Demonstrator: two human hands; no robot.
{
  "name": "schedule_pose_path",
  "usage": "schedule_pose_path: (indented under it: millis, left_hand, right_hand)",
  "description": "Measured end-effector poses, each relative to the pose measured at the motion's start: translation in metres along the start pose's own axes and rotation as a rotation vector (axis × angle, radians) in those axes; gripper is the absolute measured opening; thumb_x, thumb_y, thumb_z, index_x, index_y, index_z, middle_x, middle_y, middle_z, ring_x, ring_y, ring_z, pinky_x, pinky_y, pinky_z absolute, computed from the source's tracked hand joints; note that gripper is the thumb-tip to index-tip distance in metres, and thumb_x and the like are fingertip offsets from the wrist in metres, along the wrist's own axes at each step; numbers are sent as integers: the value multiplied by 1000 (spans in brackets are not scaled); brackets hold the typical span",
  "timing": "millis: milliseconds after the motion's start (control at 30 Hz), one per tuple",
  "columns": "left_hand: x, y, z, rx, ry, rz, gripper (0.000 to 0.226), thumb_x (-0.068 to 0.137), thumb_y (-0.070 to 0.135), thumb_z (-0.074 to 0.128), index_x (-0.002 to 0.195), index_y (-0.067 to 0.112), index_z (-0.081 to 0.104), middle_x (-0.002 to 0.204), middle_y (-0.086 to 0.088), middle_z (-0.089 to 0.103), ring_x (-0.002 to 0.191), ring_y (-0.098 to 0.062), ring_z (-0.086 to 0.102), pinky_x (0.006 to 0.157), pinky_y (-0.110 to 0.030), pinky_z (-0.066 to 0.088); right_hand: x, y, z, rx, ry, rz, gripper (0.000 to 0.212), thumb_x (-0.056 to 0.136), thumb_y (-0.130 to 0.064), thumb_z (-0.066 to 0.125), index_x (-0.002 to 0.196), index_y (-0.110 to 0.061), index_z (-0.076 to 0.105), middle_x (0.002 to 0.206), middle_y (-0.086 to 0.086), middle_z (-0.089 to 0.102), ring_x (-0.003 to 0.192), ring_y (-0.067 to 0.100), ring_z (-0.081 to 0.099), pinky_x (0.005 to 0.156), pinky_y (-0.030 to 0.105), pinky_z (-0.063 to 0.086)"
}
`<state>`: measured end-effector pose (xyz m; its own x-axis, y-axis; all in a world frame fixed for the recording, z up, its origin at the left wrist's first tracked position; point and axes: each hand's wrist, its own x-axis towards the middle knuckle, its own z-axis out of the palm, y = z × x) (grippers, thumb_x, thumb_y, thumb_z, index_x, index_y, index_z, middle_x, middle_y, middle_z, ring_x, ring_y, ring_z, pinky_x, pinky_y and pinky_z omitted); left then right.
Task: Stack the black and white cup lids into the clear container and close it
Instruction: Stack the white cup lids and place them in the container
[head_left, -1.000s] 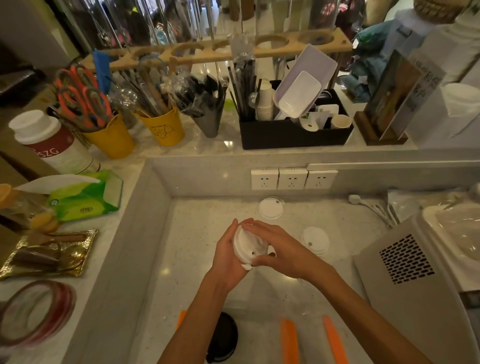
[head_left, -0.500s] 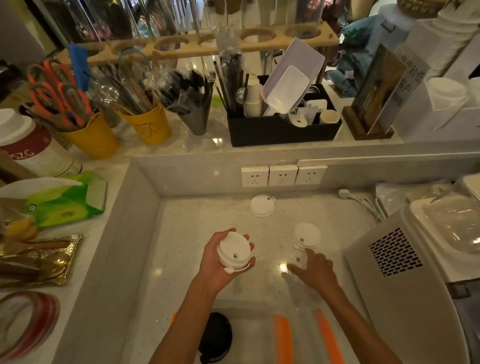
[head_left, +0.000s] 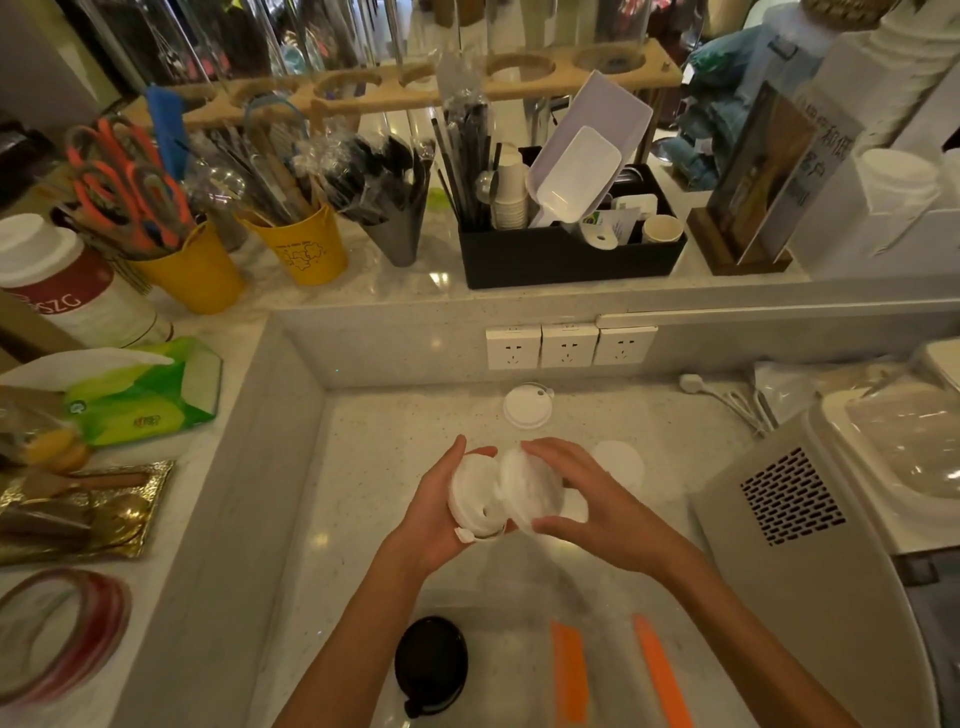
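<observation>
Speckled counter (head_left: 363, 467): your left hand (head_left: 436, 514) gripped a white lid stack (head_left: 475, 501); your right hand (head_left: 587, 499) clasped another lid (head_left: 530, 491) against it. Light, thin, flexible; hold by rims.

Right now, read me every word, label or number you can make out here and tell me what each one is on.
"SZG": red band of the white-capped canister; an earlier letter is cut off.
Chinese characters, partly readable as "和低" and "客户": the standing sign.
Green tissue pack: print too blurred to read.
Yellow cup: a line drawing, its text too small.
Cards in the black organizer: unreadable.
</observation>
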<state>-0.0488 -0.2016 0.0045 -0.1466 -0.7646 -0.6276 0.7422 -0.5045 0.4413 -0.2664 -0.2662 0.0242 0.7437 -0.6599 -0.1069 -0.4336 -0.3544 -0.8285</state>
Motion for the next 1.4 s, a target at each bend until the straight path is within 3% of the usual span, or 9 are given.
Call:
schedule_pose_path:
  millis: [133,333,633,733,833,900,1000,1200,1400]
  left_hand:
    - [-3,1,9,59,-68,-38,65,91,64,57,129,12,66,123,-19,67,115,-37,63,99,-50,49]
    - [-8,-3,10,40,-125,-82,65,88,68,57,114,12,76,106,-15,75,99,-31,72,85,-43,58]
    - [-3,-4,12,17,-147,-169,71,86,71,58,119,11,73,115,-19,71,106,-38,69,92,-55,54]
    - [1,-5,8,40,-123,-199,72,86,72,57,118,9,74,115,-20,72,105,-39,69,93,-56,54]
    - [5,-5,8,61,-49,-154,67,87,69,58,116,11,76,114,-19,73,107,-38,70,101,-56,51]
    - [8,-6,10,64,9,-71,60,89,64,60,114,13,77,111,-16,75,103,-33,72,94,-50,57]
    - [11,-10,10,141,70,84,51,93,59,58,116,17,77,110,-12,77,101,-27,75,80,-40,62]
    - [11,-19,4,188,83,83,54,93,66,52,107,20,78,100,-9,77,92,-22,76,72,-38,61]
    - [18,-14,-2,102,98,56,55,92,62,55,109,15,78,106,-14,76,94,-29,75,74,-42,62]
  right_hand:
    - [6,-26,0,-232,-114,-165,81,90,-31,71,152,-47,21,157,-29,15,139,-14,16,106,2,20]
    - [9,-36,3,-288,-164,-203,87,91,-20,70,150,-51,15,155,-37,9,137,-20,7,112,12,24]
    - [14,-35,-2,-250,-277,-196,82,94,-2,61,152,-47,24,153,-43,5,140,-22,0,107,1,20]
    - [16,-33,-5,-224,-321,-165,81,94,-1,57,151,-49,24,158,-34,10,141,-15,11,108,11,28]
    - [18,-30,0,-180,-324,-154,78,97,-9,59,154,-47,21,162,-29,6,146,-14,2,114,18,27]
    - [19,-30,6,-70,-290,-95,74,97,-33,62,155,-46,18,164,-28,2,150,-7,-2,120,26,22]
    - [22,-33,17,10,-119,35,81,86,-60,63,153,-43,21,156,-29,20,143,-2,21,117,32,31]
    - [23,-36,32,-95,-20,45,80,85,-52,68,152,-31,32,150,-17,39,132,13,35,111,40,37]
    - [37,-23,27,26,-118,128,76,90,-65,50,156,-36,26,157,-15,31,144,11,21,113,35,31]
